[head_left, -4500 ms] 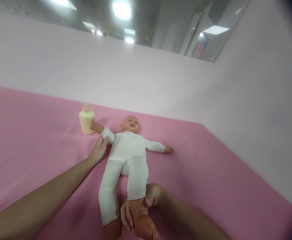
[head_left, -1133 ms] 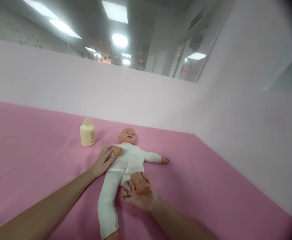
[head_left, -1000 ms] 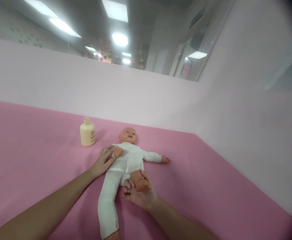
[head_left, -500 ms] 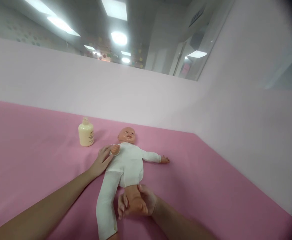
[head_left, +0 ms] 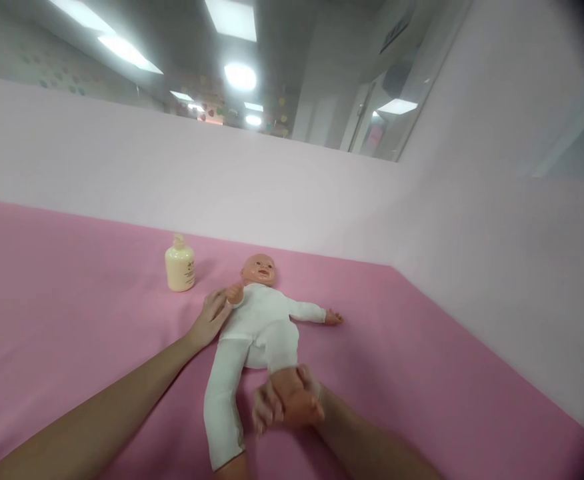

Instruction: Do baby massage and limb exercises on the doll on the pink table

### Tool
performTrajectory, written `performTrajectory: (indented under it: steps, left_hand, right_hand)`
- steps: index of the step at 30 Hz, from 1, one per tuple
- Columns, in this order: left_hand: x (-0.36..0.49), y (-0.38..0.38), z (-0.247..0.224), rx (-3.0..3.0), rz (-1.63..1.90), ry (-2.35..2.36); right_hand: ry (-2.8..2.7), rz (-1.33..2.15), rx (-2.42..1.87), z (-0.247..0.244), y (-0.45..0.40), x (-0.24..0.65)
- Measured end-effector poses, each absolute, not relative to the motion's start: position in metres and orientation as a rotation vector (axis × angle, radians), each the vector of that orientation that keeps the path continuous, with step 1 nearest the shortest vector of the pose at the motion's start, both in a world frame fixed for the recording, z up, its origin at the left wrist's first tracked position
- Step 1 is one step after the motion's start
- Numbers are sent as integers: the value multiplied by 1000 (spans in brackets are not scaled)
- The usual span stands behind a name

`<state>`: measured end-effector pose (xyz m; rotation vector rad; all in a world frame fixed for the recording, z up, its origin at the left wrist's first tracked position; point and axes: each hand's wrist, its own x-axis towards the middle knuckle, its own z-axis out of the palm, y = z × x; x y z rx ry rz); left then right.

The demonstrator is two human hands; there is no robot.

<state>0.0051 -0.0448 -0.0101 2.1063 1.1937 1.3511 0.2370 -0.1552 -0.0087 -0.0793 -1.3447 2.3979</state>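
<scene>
A baby doll (head_left: 257, 313) in a white suit lies on its back, head toward the wall. My right hand (head_left: 267, 403) is closed around the lower part of the doll's leg on the right side, lifted toward me and bent at the knee; its bare foot (head_left: 302, 407) points at the camera. The hand is slightly blurred. At the doll's other side, my left hand (head_left: 215, 313) holds the bent arm near the shoulder, its fingertips partly hidden by the doll's small fist (head_left: 235, 293). The other doll leg (head_left: 225, 400) lies extended toward me.
A cream pump bottle (head_left: 180, 268) stands on the pink padded surface (head_left: 97, 287), left of the doll's head. Behind runs a pale wall (head_left: 222, 187) with a mirror or window (head_left: 272, 67) above; another pale wall (head_left: 497, 253) closes the right side.
My right hand has moved to the right with the doll's foot, and the leg now bends more at the knee. My left hand keeps its place on the doll. The view has shifted slightly.
</scene>
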Motion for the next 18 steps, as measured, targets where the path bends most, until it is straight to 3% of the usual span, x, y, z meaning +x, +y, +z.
performTrajectory:
  steps: [3,7,18]
  left_hand:
    - [5,-49,-8,2312,1281,1037]
    - [5,-51,-7,2372,1266,1017]
    - [14,-45,-3,2205,1465,1117]
  right_hand:
    - [-880,2322,-152,8,-152,244]
    - [-743,2261,-285,19,-146,248]
    - [-1444,2216,-338,4,-142,258]
